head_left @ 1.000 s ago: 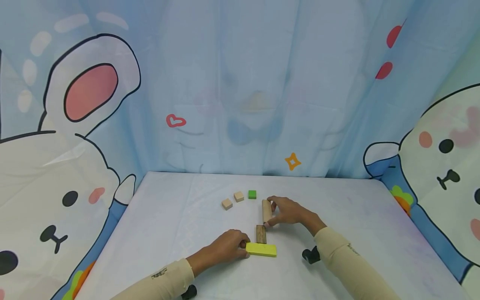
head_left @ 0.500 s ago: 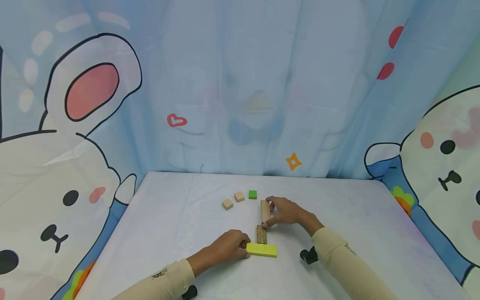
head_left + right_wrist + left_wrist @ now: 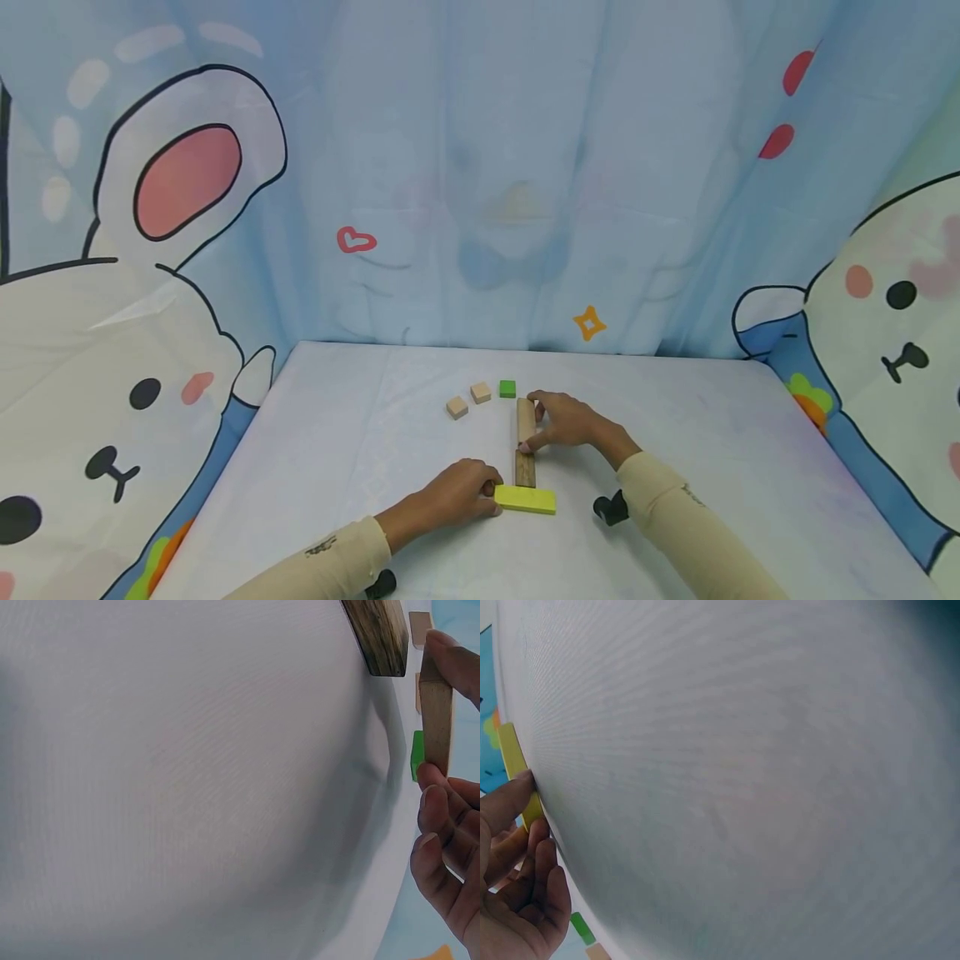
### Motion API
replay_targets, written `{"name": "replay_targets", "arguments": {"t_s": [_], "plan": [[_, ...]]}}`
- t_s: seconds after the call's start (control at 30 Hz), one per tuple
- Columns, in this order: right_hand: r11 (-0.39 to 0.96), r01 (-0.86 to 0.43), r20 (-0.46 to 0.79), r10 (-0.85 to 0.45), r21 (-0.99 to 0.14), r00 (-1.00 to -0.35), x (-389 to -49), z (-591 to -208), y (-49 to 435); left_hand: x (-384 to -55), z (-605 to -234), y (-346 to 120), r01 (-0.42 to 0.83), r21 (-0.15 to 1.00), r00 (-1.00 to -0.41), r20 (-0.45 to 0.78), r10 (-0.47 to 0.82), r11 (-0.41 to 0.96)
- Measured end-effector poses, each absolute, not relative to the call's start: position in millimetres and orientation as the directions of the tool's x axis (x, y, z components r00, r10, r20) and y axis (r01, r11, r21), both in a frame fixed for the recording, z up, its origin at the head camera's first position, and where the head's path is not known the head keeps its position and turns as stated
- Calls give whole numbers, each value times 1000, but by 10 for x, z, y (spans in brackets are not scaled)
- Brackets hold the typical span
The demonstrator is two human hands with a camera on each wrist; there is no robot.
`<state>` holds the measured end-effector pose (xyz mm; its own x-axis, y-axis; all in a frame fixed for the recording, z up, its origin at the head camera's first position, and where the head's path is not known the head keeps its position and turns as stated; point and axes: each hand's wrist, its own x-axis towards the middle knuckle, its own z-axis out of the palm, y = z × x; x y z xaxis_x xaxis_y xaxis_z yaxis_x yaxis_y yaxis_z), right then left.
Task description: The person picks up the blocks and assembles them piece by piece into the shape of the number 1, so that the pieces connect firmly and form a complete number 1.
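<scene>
My left hand (image 3: 452, 492) pinches the left end of a flat yellow block (image 3: 528, 499) lying crosswise on the table. Behind its middle lies a short dark brown wooden block (image 3: 525, 472), its front end at the yellow one. A longer light wooden block (image 3: 527, 419) is gripped end to end between thumb and fingers of my right hand (image 3: 572, 420). Its near end meets or overlaps the dark block's far end in the head view. In the right wrist view the light block (image 3: 436, 724) seems raised off the table, apart from the dark block (image 3: 384, 637).
Beyond the blocks are a green cube (image 3: 507, 389) and two pale wooden cubes, one nearer (image 3: 457, 407) and one farther (image 3: 481, 392). All lie on a white-covered table (image 3: 360, 433). A blue cartoon curtain (image 3: 420, 167) hangs behind it.
My right hand has shifted slightly left with the light wooden block, bringing it in line with the dark one. My left hand and the yellow block have stayed put.
</scene>
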<state>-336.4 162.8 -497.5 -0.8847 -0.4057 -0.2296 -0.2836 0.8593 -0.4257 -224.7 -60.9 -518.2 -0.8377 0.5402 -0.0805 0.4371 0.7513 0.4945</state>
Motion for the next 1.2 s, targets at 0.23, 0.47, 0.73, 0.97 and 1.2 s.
{"name": "replay_targets", "arguments": {"t_s": [0.23, 0.47, 0.73, 0.97, 1.2], "plan": [[862, -280, -233, -402, -423, -885, -3379, -5005, 1635, -2240, -5163, -596, 433, 487, -839, -88, 536, 758], [863, -279, -234, -401, -422, -886, -3388, -5019, 1637, -2238, -5164, -592, 439, 481, -838, -85, 538, 759], [869, -271, -241, -392, -415, -888, -3379, -5013, 1614, -2244, -5183, -599, 454, 474, -835, -71, 546, 755], [878, -270, -249, -385, -395, -889, -3372, -5036, 1598, -2232, -5155, -602, 455, 477, -834, -68, 547, 752], [881, -277, -252, -388, -383, -887, -3378, -5050, 1584, -2241, -5171, -607, 447, 484, -836, -73, 544, 752]]}}
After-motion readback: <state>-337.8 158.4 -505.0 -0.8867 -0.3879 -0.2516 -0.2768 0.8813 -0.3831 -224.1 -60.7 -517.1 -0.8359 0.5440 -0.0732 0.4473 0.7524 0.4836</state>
